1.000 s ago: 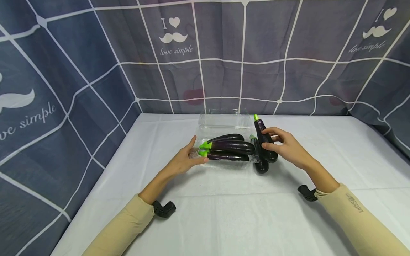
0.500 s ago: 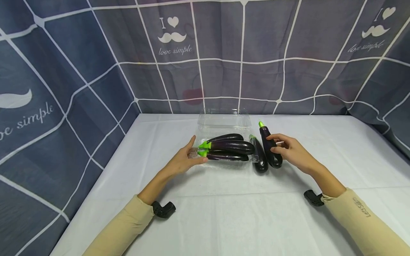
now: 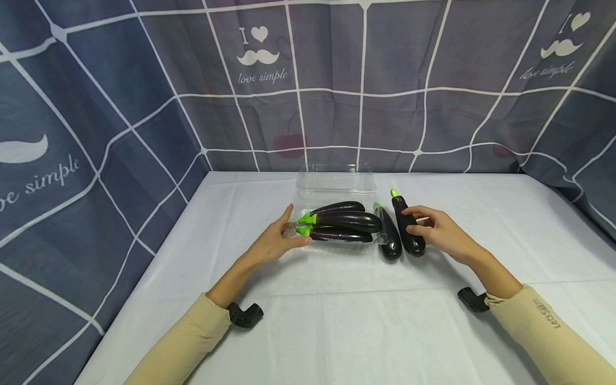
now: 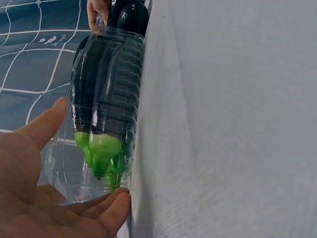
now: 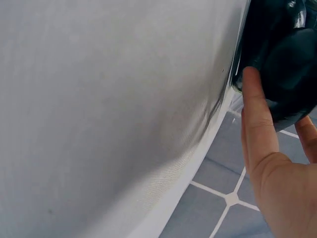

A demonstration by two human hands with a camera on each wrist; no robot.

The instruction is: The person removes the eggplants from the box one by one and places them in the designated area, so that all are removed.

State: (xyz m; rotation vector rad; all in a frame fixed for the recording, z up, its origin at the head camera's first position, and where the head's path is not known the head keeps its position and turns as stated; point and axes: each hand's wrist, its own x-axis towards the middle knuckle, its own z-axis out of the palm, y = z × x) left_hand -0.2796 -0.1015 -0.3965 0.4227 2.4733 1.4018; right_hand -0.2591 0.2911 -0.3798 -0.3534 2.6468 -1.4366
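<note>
A clear plastic clamshell box (image 4: 131,89) stands with its lid raised, several dark purple eggplants (image 3: 348,220) with green stems lying crosswise in it. My left hand (image 3: 276,239) holds the box's left end, thumb and fingers spread on either side of it. Outside the right end lies another eggplant (image 3: 391,238), against the box. To its right my right hand (image 3: 440,232) grips one more eggplant (image 3: 408,235) by its sides; this one lies on the table, stem pointing away. The right wrist view shows only this eggplant's dark rounded end (image 5: 292,69) and part of the hand.
A white cloth (image 3: 337,326) covers the table. Grey-blue curtains (image 3: 332,123) with white grid lines hang along the back and sides. The box's raised lid (image 3: 336,182) stands near the back edge. Black cameras (image 3: 245,315) are strapped at both wrists.
My right hand has moved right and slightly nearer with its eggplant, which has come off the neighbouring one onto the table. My left hand has stayed at the box.
</note>
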